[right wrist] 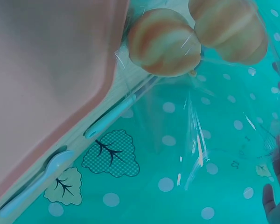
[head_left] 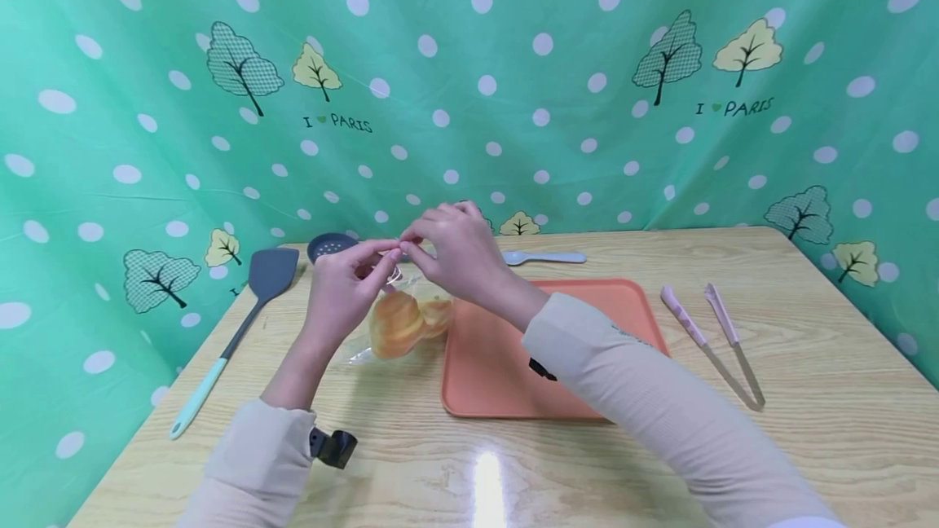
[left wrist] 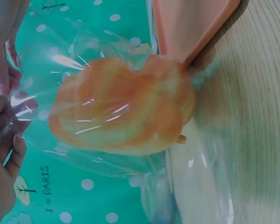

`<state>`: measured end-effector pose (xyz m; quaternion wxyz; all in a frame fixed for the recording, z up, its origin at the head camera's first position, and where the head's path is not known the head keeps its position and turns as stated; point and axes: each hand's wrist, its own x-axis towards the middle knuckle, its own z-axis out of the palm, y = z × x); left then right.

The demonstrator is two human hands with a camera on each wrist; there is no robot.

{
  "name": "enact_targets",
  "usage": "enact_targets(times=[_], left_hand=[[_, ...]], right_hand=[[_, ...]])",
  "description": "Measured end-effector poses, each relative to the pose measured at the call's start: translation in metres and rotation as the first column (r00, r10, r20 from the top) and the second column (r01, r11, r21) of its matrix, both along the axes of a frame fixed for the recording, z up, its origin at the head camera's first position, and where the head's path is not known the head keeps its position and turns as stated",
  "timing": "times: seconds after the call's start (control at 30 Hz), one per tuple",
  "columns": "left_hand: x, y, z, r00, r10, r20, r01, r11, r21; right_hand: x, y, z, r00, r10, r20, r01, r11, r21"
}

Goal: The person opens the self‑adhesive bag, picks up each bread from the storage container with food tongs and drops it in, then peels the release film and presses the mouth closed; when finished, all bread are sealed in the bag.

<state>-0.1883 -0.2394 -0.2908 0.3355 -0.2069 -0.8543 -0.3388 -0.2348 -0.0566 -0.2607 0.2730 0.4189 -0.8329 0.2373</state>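
Observation:
A clear plastic bag (left wrist: 107, 163) hangs from both hands, its bottom close over the table. Inside it are a larger ridged bread roll (head_left: 396, 324) and a smaller round one (right wrist: 163, 42). My left hand (head_left: 341, 283) pinches the bag's top between thumb and fingers. Meeting it there, fingertip to fingertip, my right hand (head_left: 462, 255) pinches the same gathered edge. In the left wrist view the film stretches from the fingers down round the bread, and the right hand (left wrist: 2, 42) shows above the left hand (left wrist: 4, 158).
An orange tray (head_left: 513, 389) lies just right of the bag. Beyond it is a pale spoon (head_left: 546, 257). Tongs (head_left: 715, 341) lie on the right; a spatula (head_left: 238, 332) lies on the left. A dark slotted ladle (head_left: 330, 245) sits behind the left hand, near the polka-dot curtain (head_left: 484, 39).

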Motion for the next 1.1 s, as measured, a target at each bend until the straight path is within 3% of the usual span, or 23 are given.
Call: enact_targets(times=[0.13,0.2,0.3,0.37,0.47,0.53,0.6,0.7,0.9,1.1], left_hand=[[0.002,0.002,0.002,1.000,0.028,-0.012,-0.029,0.995,-0.094],[0.003,0.003,0.002,1.000,0.017,-0.014,-0.018,0.996,-0.085],[0.002,0.005,0.001,1.000,-0.006,-0.022,0.006,0.999,-0.032],[0.001,0.006,0.000,1.000,-0.019,-0.022,0.019,1.000,0.002],[0.001,0.007,-0.001,0.999,-0.040,-0.016,0.040,0.998,0.041],[0.002,0.008,-0.001,0.998,-0.059,-0.011,0.060,0.996,0.064],[0.003,0.008,0.000,0.997,-0.077,-0.003,0.077,0.993,0.092],[0.003,0.008,0.000,0.996,-0.081,0.025,0.077,0.986,0.148],[0.003,0.007,0.001,0.990,-0.051,0.133,0.016,0.967,0.255],[0.003,0.003,0.000,0.979,-0.027,0.202,-0.048,0.932,0.359]], right_hand=[[-0.001,0.001,-0.001,1.000,0.000,0.007,0.000,1.000,-0.012],[-0.001,0.001,-0.002,0.999,-0.001,0.034,0.003,0.999,-0.039],[-0.001,0.001,-0.002,0.990,0.018,0.140,-0.001,0.993,-0.122],[-0.002,0.001,-0.003,0.968,0.046,0.247,0.003,0.980,-0.198],[-0.004,0.002,-0.004,0.908,0.101,0.407,0.032,0.951,-0.307],[-0.007,0.004,-0.006,0.869,0.133,0.477,0.055,0.931,-0.360],[-0.009,0.007,-0.007,0.846,0.155,0.511,0.069,0.917,-0.393],[-0.012,0.009,-0.010,0.843,0.169,0.511,0.069,0.908,-0.413],[-0.012,0.011,-0.011,0.855,0.168,0.491,0.066,0.904,-0.423],[-0.012,0.014,-0.012,0.859,0.185,0.478,0.077,0.875,-0.477]])
